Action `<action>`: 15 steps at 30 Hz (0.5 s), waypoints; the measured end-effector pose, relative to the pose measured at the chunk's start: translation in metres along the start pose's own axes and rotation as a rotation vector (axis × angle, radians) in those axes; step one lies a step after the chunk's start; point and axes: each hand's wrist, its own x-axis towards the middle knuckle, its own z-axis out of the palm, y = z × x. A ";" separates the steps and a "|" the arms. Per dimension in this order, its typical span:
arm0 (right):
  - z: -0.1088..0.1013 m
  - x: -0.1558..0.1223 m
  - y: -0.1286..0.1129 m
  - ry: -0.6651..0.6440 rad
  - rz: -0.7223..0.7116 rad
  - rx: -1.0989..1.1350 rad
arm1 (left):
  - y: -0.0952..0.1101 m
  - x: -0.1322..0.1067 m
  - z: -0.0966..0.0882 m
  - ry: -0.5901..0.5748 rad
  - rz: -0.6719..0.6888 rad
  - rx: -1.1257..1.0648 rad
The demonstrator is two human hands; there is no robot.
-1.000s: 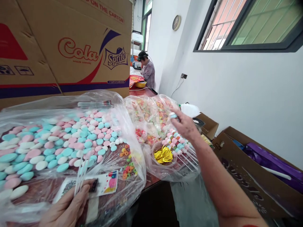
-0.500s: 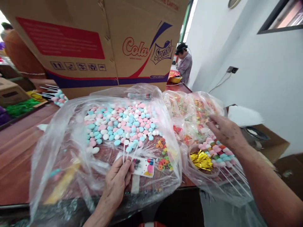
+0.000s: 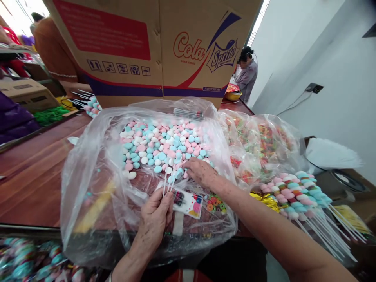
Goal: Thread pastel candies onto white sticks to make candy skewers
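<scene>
1. Holding a few thin white sticks between thumb and fingers, the left hand is closed around their near ends; the sticks point to the far side.
2. The candy pile of pink, blue and white pieces lies just beyond the left hand, on clear plastic covering part of the worktop.
3. The right hand is at the pile's near right edge, fingers bent and close together, right of the stick tops; I cannot tell whether it grips a piece.
4. A printed card lies just right of the left hand, nearer than the right hand.
5. Ring-shaped candies sit right of the card, partly hidden by the right forearm.
6. Farther right, candy skewers lie beside gold strips.
</scene>
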 end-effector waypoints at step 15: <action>-0.020 -0.024 0.018 -0.026 0.167 -0.142 | 0.001 0.001 0.001 -0.031 -0.021 0.072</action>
